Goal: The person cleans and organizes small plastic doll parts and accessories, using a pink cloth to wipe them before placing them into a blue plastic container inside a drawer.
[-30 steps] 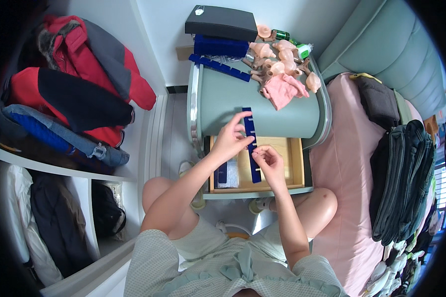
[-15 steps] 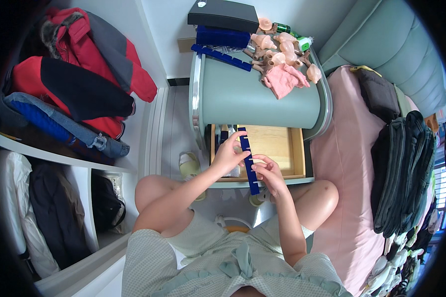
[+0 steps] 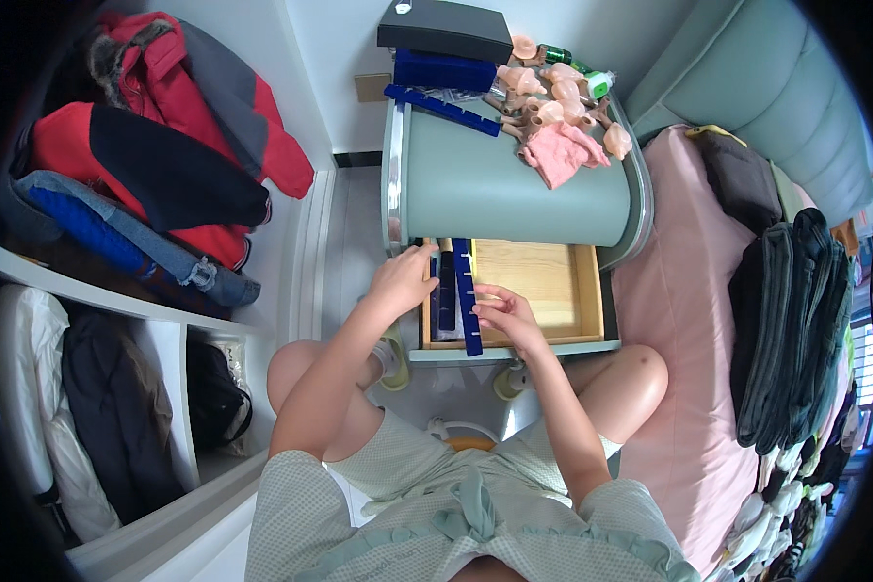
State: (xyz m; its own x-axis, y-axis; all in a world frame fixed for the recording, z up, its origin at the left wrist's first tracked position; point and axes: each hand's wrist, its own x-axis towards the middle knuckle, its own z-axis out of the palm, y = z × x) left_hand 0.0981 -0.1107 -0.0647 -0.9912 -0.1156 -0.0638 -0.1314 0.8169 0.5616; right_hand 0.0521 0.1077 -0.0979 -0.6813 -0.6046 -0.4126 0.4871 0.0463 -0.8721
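While I sit before the open pale wooden drawer of the grey-green bedside cabinet, my left hand rests at its left edge, fingers curled loosely and, as far as I can tell, gripping nothing. Just right of it the long blue slotted plastic divider strip lies front to back in the drawer, its near end pinched narrowly by my right hand. I judge I am seating this divider; next it needs pressing down straight beside the dark strip already lying there.
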